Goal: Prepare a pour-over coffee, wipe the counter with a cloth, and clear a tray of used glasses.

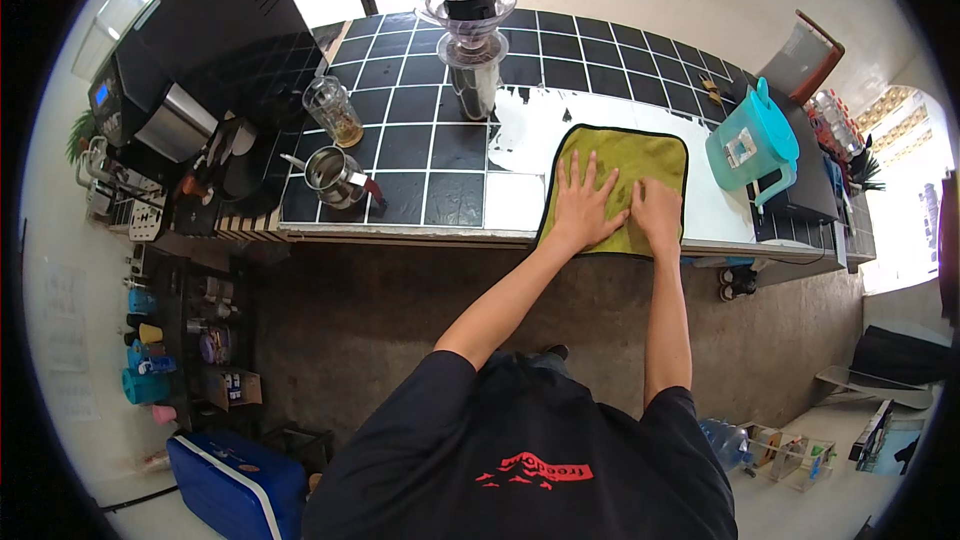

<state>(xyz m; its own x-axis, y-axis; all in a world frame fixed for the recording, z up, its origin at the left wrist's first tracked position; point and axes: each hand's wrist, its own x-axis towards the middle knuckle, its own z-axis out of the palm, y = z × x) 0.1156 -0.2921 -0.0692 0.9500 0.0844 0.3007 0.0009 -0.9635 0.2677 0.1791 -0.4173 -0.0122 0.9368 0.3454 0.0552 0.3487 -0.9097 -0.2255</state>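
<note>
A green cloth (626,157) with a black border lies spread over the white surface (525,199) at the counter's front, its near edge hanging slightly over the rim. My left hand (583,206) presses flat on the cloth's left half, fingers apart. On the right half rests my right hand (658,214), its fingers curled in; what is under them is hidden. Small dark patches show on the cloth between the two hands. Just right of the cloth stands a turquoise lidded plastic pitcher (750,142).
On the black-tiled counter (454,199) to the left stand a metal milk pitcher (334,178) and a glass jar (334,112) with brown residue. Behind them, a clear dripper (474,30) holding a black cup tops a metal vessel (474,86). An espresso machine (161,120) is far left.
</note>
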